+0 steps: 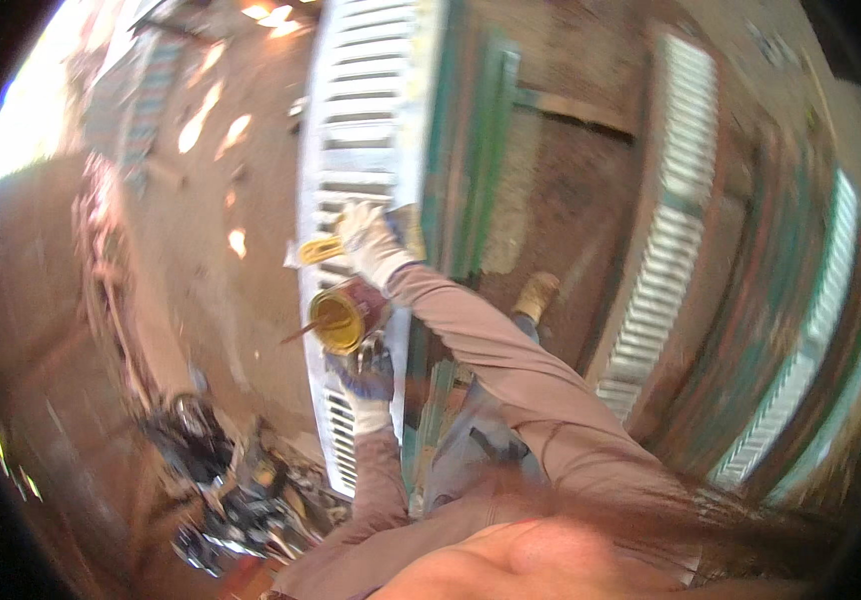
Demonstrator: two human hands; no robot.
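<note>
A long white slatted panel [358,160] runs away from me, with both hands over it. My left hand [366,378], in a white and grey-blue glove, is closed at the near side of a round tin can [349,315]. The can is tilted, showing its yellow inside, and a thin brown stick [313,328] pokes out of its mouth. Beyond it, my right hand [373,238], in a white glove, closes on a yellow-handled tool [321,250]. Blur hides the tool's exact kind. A dark and yellowish patch beside that hand cannot be made out.
Green frame pieces [496,150] lie right of the panel. Farther right are more white slatted panels [666,240] and green-brown lengths [771,270]. A shoe [538,295] rests on the brown ground. A motorcycle-like dark heap [241,500] stands at the lower left.
</note>
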